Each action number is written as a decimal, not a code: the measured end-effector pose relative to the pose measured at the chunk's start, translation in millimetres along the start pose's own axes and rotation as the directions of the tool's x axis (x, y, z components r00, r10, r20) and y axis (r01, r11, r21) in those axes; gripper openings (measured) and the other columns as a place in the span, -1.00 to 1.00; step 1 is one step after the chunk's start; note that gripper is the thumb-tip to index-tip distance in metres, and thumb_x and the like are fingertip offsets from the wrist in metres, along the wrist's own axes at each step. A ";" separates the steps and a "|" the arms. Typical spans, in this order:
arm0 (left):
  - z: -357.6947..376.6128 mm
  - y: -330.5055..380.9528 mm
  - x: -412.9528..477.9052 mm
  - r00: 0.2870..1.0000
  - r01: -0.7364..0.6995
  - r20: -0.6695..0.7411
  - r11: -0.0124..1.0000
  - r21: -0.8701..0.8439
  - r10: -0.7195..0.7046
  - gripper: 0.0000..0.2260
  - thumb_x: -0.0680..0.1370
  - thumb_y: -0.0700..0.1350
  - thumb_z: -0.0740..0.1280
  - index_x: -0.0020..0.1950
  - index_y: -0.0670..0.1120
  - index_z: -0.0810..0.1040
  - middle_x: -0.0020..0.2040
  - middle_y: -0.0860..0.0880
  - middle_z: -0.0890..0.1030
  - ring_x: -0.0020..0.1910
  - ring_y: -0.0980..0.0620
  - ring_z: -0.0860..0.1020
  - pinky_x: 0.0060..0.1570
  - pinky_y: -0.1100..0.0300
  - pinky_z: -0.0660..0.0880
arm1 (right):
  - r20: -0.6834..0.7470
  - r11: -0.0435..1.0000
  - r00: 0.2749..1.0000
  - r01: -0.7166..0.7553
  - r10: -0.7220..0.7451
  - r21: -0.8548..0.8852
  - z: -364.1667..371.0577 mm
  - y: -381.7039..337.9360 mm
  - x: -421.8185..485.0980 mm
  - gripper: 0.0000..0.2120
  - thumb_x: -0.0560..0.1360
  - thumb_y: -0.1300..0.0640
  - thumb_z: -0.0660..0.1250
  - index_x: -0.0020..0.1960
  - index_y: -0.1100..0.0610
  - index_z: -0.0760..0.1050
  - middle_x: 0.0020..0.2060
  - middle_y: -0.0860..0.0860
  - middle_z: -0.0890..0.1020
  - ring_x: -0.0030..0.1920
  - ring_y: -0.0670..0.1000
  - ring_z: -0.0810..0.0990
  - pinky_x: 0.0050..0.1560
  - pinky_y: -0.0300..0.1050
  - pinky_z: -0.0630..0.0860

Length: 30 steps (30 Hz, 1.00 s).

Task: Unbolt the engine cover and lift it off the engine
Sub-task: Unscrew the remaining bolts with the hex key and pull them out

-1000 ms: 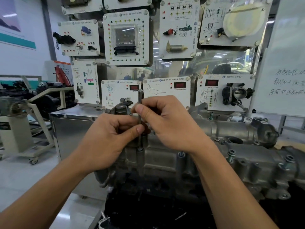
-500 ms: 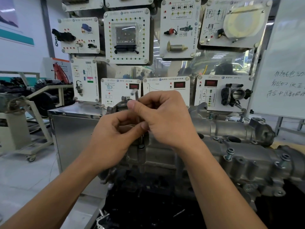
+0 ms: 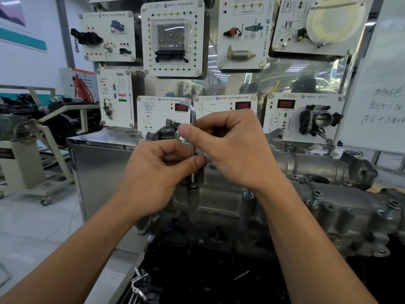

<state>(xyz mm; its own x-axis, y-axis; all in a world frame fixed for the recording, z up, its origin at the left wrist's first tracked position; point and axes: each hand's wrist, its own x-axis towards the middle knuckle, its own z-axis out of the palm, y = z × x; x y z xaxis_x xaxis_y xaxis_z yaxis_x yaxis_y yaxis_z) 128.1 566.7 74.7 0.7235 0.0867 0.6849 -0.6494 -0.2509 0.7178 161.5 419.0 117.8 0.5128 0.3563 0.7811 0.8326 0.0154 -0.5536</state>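
Observation:
A grey cast-aluminium engine cover (image 3: 328, 207) runs from the centre to the right edge, with several bolts standing along its near flange. A silver L-shaped hex key (image 3: 193, 128) stands upright, its tip seated in a bolt (image 3: 193, 185) at the cover's left end. My left hand (image 3: 157, 176) pinches the key's lower shaft between thumb and curled fingers. My right hand (image 3: 230, 145) pinches the shaft higher up, just under the bend. A loosened bolt (image 3: 314, 197) sticks up further right.
Behind the engine stands a wall of white training panels (image 3: 173, 38) with sensors and a throttle body (image 3: 320, 119). A steel cabinet (image 3: 103, 172) sits at left, a whiteboard (image 3: 381, 84) at right, and a wheeled stand (image 3: 32, 161) on the floor far left.
The key's short arm now points left, above my right hand. Both hands keep their pinch on the shaft over the same bolt.

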 end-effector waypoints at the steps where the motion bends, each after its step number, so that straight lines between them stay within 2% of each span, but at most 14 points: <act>1: 1.1 0.8 0.0 1.000 0.002 0.000 1.000 -0.003 -0.002 -0.79 0.30 -0.01 0.49 -0.23 -0.15 0.67 -0.28 -0.07 0.72 -0.30 0.11 0.66 -0.25 0.31 0.56 | -0.025 1.000 1.000 -0.004 0.004 0.012 0.4 0.2 -0.4 -0.83 0.43 0.16 0.54 -0.31 0.15 0.66 -0.57 -0.16 0.52 -0.55 -0.22 0.41 -0.48 -0.41 0.33; 5: 3.9 3.6 0.0 1.000 -0.008 -0.027 1.000 -0.011 0.008 -0.71 0.28 -0.02 0.49 -0.25 -0.26 0.62 -0.34 -0.08 0.69 -0.35 0.12 0.62 -0.30 0.31 0.55 | -0.088 0.999 0.996 -0.019 0.022 0.034 1.1 3.6 -0.8 -0.82 0.36 0.16 0.60 -0.33 0.19 0.65 -0.57 -0.11 0.54 -0.56 -0.21 0.42 -0.50 -0.38 0.34; 8: 6.5 3.3 0.4 0.995 -0.050 -0.084 0.999 -0.010 0.049 -0.52 0.24 0.01 0.49 -0.22 -0.41 0.49 -0.37 -0.16 0.57 -0.37 0.00 0.54 -0.32 0.20 0.55 | -0.058 1.000 0.998 -0.005 0.004 -0.017 3.7 5.1 0.1 -0.84 0.41 0.17 0.56 -0.30 0.17 0.65 -0.54 -0.14 0.56 -0.51 -0.22 0.48 -0.44 -0.39 0.38; 10: 7.0 3.8 0.2 0.995 -0.063 -0.083 0.998 0.004 0.063 -0.45 0.24 0.03 0.50 -0.15 -0.45 0.49 -0.37 -0.12 0.60 -0.37 0.00 0.56 -0.31 0.19 0.56 | -0.018 0.999 1.000 0.002 -0.003 -0.047 5.0 4.8 0.9 -0.84 0.47 0.20 0.50 -0.28 0.17 0.64 -0.53 -0.18 0.55 -0.48 -0.23 0.49 -0.41 -0.41 0.38; 12: 3.4 2.2 -0.3 0.999 -0.023 -0.028 1.000 -0.012 0.023 -0.49 0.27 0.05 0.49 -0.07 -0.38 0.56 -0.25 -0.07 0.70 -0.25 -0.02 0.66 -0.16 0.12 0.62 | 0.036 0.996 0.999 0.018 -0.015 -0.093 3.5 2.8 1.0 -0.82 0.53 0.20 0.42 -0.25 0.19 0.64 -0.50 -0.15 0.57 -0.45 -0.22 0.50 -0.38 -0.36 0.41; 14: -1.7 1.3 -1.8 0.998 0.019 0.068 1.000 -0.024 -0.017 -0.66 0.40 0.01 0.43 0.03 -0.20 0.65 -0.07 -0.07 0.74 -0.04 -0.03 0.71 0.02 0.12 0.63 | 0.100 0.991 0.995 0.033 -0.019 -0.133 -0.7 0.6 0.7 -0.78 0.58 0.19 0.35 -0.19 0.26 0.63 -0.46 0.03 0.59 -0.42 -0.12 0.50 -0.36 -0.17 0.48; 16: -5.8 2.4 -4.1 0.989 -0.012 0.144 1.000 -0.021 0.015 -0.80 0.50 -0.09 0.34 0.09 -0.05 0.66 -0.01 0.01 0.74 0.02 0.09 0.69 0.04 0.25 0.59 | 0.150 0.988 0.989 0.042 -0.020 -0.146 -5.8 -0.6 0.6 -0.74 0.62 0.19 0.29 -0.13 0.33 0.60 -0.38 0.21 0.57 -0.36 0.12 0.52 -0.31 0.02 0.53; 18: -5.0 3.1 -5.9 0.988 -0.030 0.150 0.999 -0.030 0.034 -0.80 0.51 -0.15 0.32 0.06 0.03 0.67 -0.04 0.07 0.74 -0.01 0.17 0.69 -0.01 0.36 0.56 | 0.172 0.988 0.985 0.040 -0.014 -0.150 -9.4 -0.7 0.5 -0.73 0.63 0.19 0.25 -0.09 0.37 0.59 -0.34 0.27 0.56 -0.30 0.20 0.51 -0.28 0.08 0.50; 21: -0.7 1.3 -6.9 0.997 -0.037 0.062 0.998 -0.054 0.040 -0.83 0.45 -0.14 0.38 -0.06 0.06 0.71 -0.14 0.06 0.75 -0.10 0.16 0.71 -0.10 0.38 0.58 | 0.181 0.988 0.983 0.036 -0.008 -0.148 -10.3 -0.9 -0.6 -0.72 0.63 0.18 0.26 -0.09 0.37 0.60 -0.34 0.27 0.57 -0.38 0.12 0.46 -0.34 0.01 0.45; 24: 1.0 -1.8 -5.4 0.999 -0.037 0.006 0.998 -0.052 0.037 -0.81 0.41 -0.11 0.43 0.00 -0.07 0.70 -0.10 -0.04 0.75 -0.06 0.03 0.72 -0.05 0.28 0.61 | 0.110 0.997 0.994 0.024 -0.015 -0.080 -7.5 0.5 -1.5 -0.81 0.54 0.14 0.43 -0.19 0.23 0.67 -0.43 0.07 0.63 -0.46 -0.16 0.47 -0.41 -0.24 0.45; 26: 1.3 -1.7 -4.9 0.999 -0.029 -0.022 0.998 -0.062 0.027 -0.78 0.37 -0.09 0.47 -0.01 -0.10 0.71 -0.08 -0.07 0.75 -0.05 -0.02 0.72 -0.02 0.21 0.62 | 0.052 0.999 0.999 -0.002 0.004 -0.039 -4.1 2.4 -1.9 -0.84 0.44 0.13 0.53 -0.23 0.21 0.67 -0.46 0.03 0.64 -0.46 -0.18 0.51 -0.42 -0.29 0.46; 28: 2.2 -0.5 -4.6 0.998 -0.014 -0.069 0.997 -0.070 0.009 -0.76 0.30 -0.04 0.52 -0.09 -0.10 0.73 -0.15 -0.09 0.75 -0.13 -0.03 0.73 -0.07 0.18 0.64 | -0.001 0.999 1.000 -0.012 0.012 -0.032 -1.1 4.5 -2.3 -0.82 0.39 0.14 0.58 -0.28 0.22 0.65 -0.50 -0.01 0.61 -0.49 -0.19 0.49 -0.45 -0.33 0.42; 30: 5.1 -0.2 -4.2 0.992 -0.007 -0.130 0.998 -0.064 -0.001 -0.66 0.22 0.03 0.56 -0.18 -0.19 0.70 -0.24 -0.13 0.73 -0.23 -0.05 0.71 -0.14 0.14 0.66 | -0.027 0.999 1.000 -0.009 0.008 -0.036 0.3 5.7 -2.1 -0.82 0.37 0.16 0.59 -0.30 0.22 0.64 -0.52 -0.02 0.59 -0.50 -0.20 0.47 -0.47 -0.34 0.40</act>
<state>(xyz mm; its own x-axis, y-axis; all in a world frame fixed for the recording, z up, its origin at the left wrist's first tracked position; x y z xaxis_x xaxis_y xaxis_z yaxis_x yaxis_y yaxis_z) 126.3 561.5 71.1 0.6877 0.2115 0.6945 -0.6681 -0.1898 0.7194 165.1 418.6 112.9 0.5252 0.3308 0.7840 0.8347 -0.0213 -0.5503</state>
